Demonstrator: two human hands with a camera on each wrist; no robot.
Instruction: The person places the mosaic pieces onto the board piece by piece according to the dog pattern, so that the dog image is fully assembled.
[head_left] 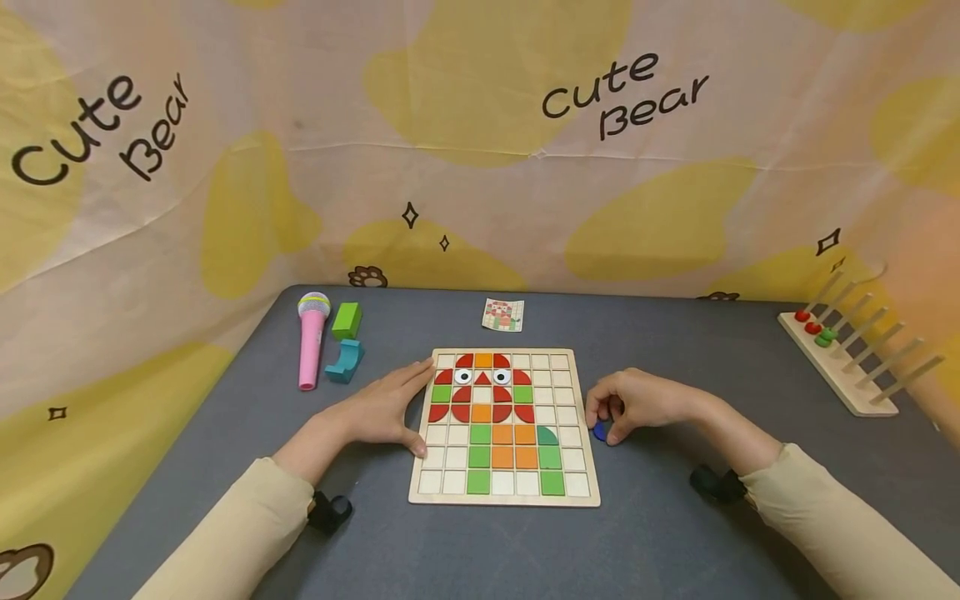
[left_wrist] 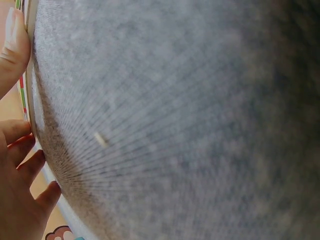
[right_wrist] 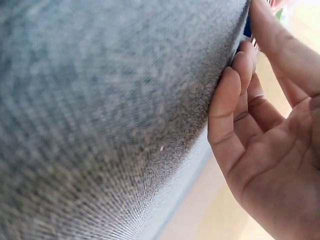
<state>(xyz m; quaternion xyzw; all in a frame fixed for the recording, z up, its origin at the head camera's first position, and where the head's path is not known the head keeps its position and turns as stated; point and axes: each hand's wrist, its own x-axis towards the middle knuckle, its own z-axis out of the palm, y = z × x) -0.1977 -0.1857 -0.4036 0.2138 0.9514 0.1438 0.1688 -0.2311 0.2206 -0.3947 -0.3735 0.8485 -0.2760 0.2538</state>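
A square wooden grid board (head_left: 455, 482) lies mid-table, partly filled with red, orange and green tiles, two eye tiles and one teal quarter-round. My left hand (head_left: 382, 408) rests against the board's left edge, thumb and fingers spread apart; the left wrist view shows the same hand (left_wrist: 17, 165) at that edge. Just right of the board, my right hand (head_left: 637, 404) pinches a small blue tile (head_left: 600, 431) between thumb and fingers, low at the tabletop. In the right wrist view only a sliver of the blue tile (right_wrist: 247, 26) shows by the thumb; its full shape is hidden.
Behind the board lies a small picture card (head_left: 502, 315). A pink toy microphone (head_left: 311, 342), a green block (head_left: 347, 321) and a teal curved block (head_left: 345, 361) lie at the left. At the right stands a wooden peg rack (head_left: 840, 367) with red and green beads.
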